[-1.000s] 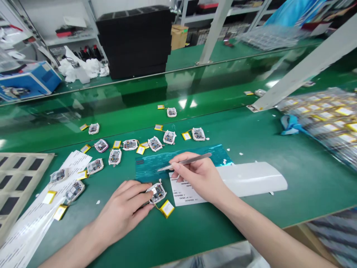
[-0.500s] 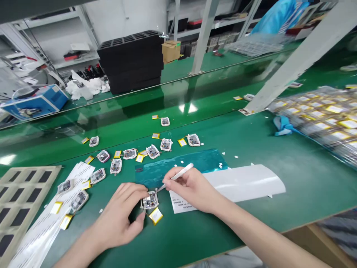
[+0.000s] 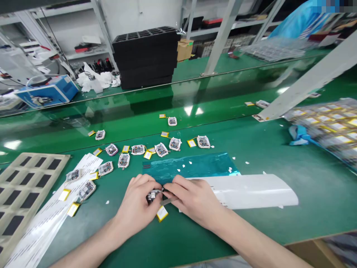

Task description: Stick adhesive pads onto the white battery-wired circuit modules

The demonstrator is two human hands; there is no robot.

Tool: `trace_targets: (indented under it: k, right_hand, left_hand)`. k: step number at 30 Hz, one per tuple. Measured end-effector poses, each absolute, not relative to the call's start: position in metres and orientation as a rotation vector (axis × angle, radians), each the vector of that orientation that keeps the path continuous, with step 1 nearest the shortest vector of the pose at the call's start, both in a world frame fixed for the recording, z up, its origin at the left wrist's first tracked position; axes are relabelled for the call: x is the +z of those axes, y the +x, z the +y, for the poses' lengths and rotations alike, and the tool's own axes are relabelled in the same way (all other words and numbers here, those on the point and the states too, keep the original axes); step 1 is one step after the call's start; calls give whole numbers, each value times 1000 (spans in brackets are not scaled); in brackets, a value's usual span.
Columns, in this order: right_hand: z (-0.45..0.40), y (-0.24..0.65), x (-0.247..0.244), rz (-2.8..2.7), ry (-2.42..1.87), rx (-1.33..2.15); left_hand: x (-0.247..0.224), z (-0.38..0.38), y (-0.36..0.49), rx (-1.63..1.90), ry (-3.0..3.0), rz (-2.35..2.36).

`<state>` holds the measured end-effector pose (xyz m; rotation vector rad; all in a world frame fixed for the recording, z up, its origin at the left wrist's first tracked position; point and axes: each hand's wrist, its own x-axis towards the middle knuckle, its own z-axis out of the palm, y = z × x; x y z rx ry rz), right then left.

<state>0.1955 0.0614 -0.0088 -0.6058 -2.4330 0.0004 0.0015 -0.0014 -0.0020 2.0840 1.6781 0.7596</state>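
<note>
My left hand (image 3: pixel 136 204) is closed around a small white-rimmed watch housing (image 3: pixel 152 195) with a circuit board inside, gripping it by its sides. A yellow-edged battery (image 3: pixel 162 213) lies just below it on the green bench, partly covered by the fingers. My right hand (image 3: pixel 195 197) is closed, its fingertips at the housing's right edge. A pale, slim tool that looks like tweezers (image 3: pixel 169 201) sticks out leftward under its fingers. What those fingertips pinch at the edge is hidden. Under the right hand lies a white label sheet (image 3: pixel 251 190).
Several similar housings with batteries lie beyond my hands, one a watch housing (image 3: pixel 123 160). A teal film (image 3: pixel 192 163) holds small white scraps. A beige compartment tray (image 3: pixel 30 186) and printed strips (image 3: pixel 41 227) are at left. Bagged batteries (image 3: pixel 331 123) sit at right, beside a slanted post (image 3: pixel 312 78).
My right hand has closed in on the housing, and the tool has swung from pointing up over the hand to lying low beneath the fingers. My left fingers now wrap the housing more. The view has shifted.
</note>
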Motion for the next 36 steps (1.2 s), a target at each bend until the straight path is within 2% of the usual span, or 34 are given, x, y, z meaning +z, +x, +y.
trace_targets:
  k: [7, 18, 24, 30, 36]
  right_hand:
    - [57, 191, -10, -2477, -567, -204]
    - [55, 191, -9, -2476, -528, -162]
    - [74, 207, -13, -2375, -830, -116]
    - [78, 215, -5, -2362, -862, 201]
    - [74, 207, 8, -2587, -654, 426]
  left_hand:
    - [-2, -3, -1, 792, 2087, 1636]
    - [-6, -7, 1, 793, 2066, 1618]
    - [0, -8, -16, 746, 2164, 1465]
    - [8, -4, -34, 640, 2217, 1282]
    - [7, -2, -29, 672, 2196, 1243]
